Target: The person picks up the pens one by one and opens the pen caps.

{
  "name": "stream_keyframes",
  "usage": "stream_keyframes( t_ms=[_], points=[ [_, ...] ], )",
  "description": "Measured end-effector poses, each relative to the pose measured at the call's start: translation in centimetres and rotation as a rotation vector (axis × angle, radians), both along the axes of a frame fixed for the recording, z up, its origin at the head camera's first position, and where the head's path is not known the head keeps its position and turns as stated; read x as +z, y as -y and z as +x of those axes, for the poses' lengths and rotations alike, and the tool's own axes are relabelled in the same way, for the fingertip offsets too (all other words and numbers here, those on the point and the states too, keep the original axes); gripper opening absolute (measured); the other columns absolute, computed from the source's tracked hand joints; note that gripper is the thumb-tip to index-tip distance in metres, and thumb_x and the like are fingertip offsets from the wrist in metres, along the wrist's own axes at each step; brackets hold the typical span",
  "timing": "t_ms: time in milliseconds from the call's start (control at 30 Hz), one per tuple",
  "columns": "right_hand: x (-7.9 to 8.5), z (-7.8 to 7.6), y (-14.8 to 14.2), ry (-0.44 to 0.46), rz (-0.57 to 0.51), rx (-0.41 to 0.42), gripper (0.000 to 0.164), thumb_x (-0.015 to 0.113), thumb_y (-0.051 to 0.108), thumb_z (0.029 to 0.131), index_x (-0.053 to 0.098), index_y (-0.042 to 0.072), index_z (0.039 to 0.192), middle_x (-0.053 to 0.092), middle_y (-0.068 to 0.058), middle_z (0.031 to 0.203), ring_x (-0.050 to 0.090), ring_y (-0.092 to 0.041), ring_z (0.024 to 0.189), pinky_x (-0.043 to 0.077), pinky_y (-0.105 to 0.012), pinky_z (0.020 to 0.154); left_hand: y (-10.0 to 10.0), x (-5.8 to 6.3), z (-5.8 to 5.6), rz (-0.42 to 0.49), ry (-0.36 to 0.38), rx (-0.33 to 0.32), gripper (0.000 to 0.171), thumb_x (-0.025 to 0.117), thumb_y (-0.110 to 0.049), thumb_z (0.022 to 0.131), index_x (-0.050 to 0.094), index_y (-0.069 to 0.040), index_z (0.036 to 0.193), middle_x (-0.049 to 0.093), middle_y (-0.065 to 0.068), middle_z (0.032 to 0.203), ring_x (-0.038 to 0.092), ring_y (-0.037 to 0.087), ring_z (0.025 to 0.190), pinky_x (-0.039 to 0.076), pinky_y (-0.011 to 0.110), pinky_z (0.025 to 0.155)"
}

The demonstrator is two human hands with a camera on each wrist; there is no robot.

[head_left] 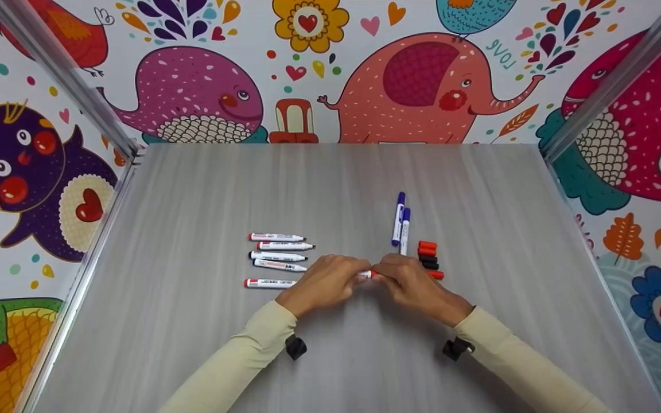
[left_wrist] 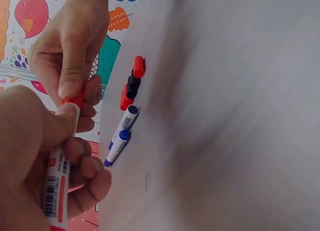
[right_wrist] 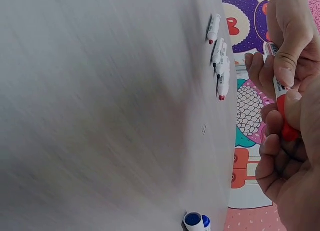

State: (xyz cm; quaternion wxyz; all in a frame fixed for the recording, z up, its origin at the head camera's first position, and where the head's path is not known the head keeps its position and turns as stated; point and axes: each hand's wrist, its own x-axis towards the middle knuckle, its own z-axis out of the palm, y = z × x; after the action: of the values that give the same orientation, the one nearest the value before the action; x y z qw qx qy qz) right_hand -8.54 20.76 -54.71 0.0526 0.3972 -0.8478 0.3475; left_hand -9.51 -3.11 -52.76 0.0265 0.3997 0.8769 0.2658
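My left hand (head_left: 330, 281) grips the white barrel of a red marker (left_wrist: 57, 186), its fingers curled round it. The right hand (head_left: 416, 289) pinches the marker's red cap (right_wrist: 289, 130) with thumb and fingers. Cap and barrel meet end to end between the two hands, above the table; how far the cap sits on the barrel is hidden by fingers. Left of the hands lie several uncapped markers (head_left: 277, 246), roughly side by side with bare tips pointing right. Two blue-capped markers (head_left: 399, 221) lie beyond the right hand.
Loose red caps (head_left: 427, 248) and black caps (head_left: 429, 262) lie in a short column right of the right hand; another red cap (head_left: 436, 275) shows beside its knuckles. The grey table (head_left: 193, 189) is bounded by metal rails (head_left: 92, 229) and printed walls.
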Motion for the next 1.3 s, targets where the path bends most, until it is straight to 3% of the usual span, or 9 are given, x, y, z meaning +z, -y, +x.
stream_keyframes(
  t_ms=[300,500,600,733,933,1300],
  points=[
    [0.1,0.0,-0.5,-0.071,-0.003,0.017,0.013,0.083,-0.004,0.093,0.079,0.003,0.103,0.066,-0.003,0.083,0.058,-0.015,0.077,0.058,-0.030,0.071,-0.1,0.4,0.0,0.028,0.067,-0.009,0.011,0.072,-0.011,0.105,0.079,-0.011,0.113,0.075,0.001,0.089,0.054,0.012,0.074,0.048,0.034,0.069],
    [0.4,-0.6,-1.7,-0.194,-0.039,0.042,0.021,0.082,-0.007,0.092,0.078,0.003,0.111,0.069,-0.002,0.094,0.061,-0.017,0.084,0.058,-0.032,0.075,0.8,-0.1,-0.2,0.121,0.230,-0.001,0.034,0.065,-0.007,0.109,0.076,-0.012,0.142,0.081,0.005,0.116,0.056,0.012,0.079,0.050,0.032,0.077],
    [0.7,-1.0,-2.2,-0.209,-0.046,0.030,0.020,0.081,0.001,0.095,0.078,0.004,0.114,0.070,-0.002,0.100,0.062,-0.017,0.088,0.058,-0.031,0.078,1.3,-0.2,-0.2,0.174,0.259,0.023,0.036,0.066,-0.007,0.109,0.072,-0.008,0.145,0.080,0.008,0.122,0.058,0.011,0.081,0.052,0.033,0.079],
    [0.6,-1.1,-2.7,-0.183,-0.040,-0.005,0.021,0.081,0.004,0.096,0.077,0.007,0.116,0.071,-0.001,0.105,0.062,-0.016,0.093,0.056,-0.027,0.081,1.4,0.1,-0.1,0.185,0.257,0.071,0.027,0.073,-0.014,0.107,0.075,-0.003,0.132,0.081,0.007,0.113,0.062,0.011,0.085,0.055,0.034,0.079],
    [0.1,-0.8,-3.2,-0.123,-0.055,-0.052,0.030,0.086,-0.003,0.090,0.081,0.009,0.117,0.068,-0.001,0.112,0.064,-0.015,0.098,0.055,-0.022,0.084,1.5,0.0,0.0,0.176,0.231,0.118,0.016,0.076,-0.019,0.105,0.070,-0.009,0.117,0.076,0.002,0.094,0.059,0.009,0.076,0.051,0.031,0.071],
    [-0.3,-0.7,-3.7,-0.041,-0.066,-0.119,0.031,0.088,-0.002,0.089,0.082,0.010,0.118,0.062,-0.002,0.113,0.063,-0.014,0.100,0.055,-0.021,0.083,2.6,-0.7,0.2,0.199,0.116,0.157,0.016,0.084,-0.019,0.099,0.080,-0.010,0.113,0.069,0.001,0.102,0.065,0.017,0.091,0.055,0.035,0.082]
  ],
)
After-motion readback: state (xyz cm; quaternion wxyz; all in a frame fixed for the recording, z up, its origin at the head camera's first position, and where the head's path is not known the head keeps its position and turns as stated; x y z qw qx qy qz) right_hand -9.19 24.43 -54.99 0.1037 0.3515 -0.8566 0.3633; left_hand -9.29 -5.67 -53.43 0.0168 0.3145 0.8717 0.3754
